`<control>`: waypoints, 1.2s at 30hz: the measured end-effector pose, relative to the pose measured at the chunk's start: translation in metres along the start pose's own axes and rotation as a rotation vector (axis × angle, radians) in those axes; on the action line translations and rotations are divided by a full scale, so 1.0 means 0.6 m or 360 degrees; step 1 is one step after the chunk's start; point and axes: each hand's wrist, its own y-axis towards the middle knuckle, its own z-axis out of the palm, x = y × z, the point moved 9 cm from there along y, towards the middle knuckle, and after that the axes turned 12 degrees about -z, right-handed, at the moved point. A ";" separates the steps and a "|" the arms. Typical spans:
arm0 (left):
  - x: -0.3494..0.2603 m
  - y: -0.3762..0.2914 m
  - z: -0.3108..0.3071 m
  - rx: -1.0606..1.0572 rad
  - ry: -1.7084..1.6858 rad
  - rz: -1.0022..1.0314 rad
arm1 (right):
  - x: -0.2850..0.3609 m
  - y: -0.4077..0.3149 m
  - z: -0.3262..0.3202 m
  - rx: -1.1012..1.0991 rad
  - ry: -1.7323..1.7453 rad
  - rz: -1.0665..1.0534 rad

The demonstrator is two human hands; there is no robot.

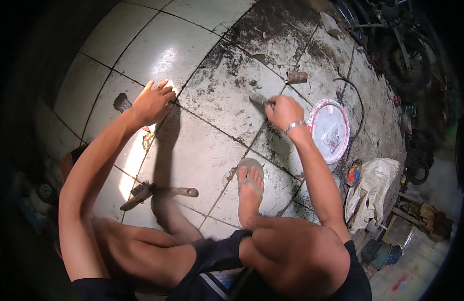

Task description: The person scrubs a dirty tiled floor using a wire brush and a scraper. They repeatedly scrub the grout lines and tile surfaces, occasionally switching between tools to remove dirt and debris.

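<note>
My left hand (153, 103) rests on the white floor tiles (201, 143) with its fingers spread, holding nothing. Partly hidden beneath that wrist lies a tool with a dark, flat end (123, 102). My right hand (287, 112), with a metal-banded watch on its wrist, grips a scraper (259, 100). The scraper's blade is low over a tile, slightly blurred; whether it touches cannot be told. Dark grime smears (235, 75) cover the tiles ahead of it. By my feet is a scrub brush (139, 197) with dark bristles and a wooden handle.
A white round lid (329, 131) with a pink-stained rim lies beside my right forearm. Ahead of it are a short reddish cylinder (297, 77) and a thin dark cable (358, 94). At right are a white sack (371, 192), a plastic bottle (354, 174) and a motorcycle wheel (405, 62).
</note>
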 end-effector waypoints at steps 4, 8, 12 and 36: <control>-0.002 -0.020 0.005 0.0029 0.0018 -0.0106 | -0.011 0.015 0.008 0.0116 0.0036 0.0035; 0.005 -0.036 0.020 0.0210 0.0054 -0.0216 | -0.023 0.021 0.008 -0.0003 0.0041 0.0008; 0.007 -0.024 0.014 0.0185 0.0043 -0.0183 | -0.038 0.033 0.019 0.0066 0.0019 0.0035; 0.035 -0.063 0.016 -0.0021 -0.0136 -0.0137 | 0.004 0.039 0.007 -0.0188 0.0015 0.0019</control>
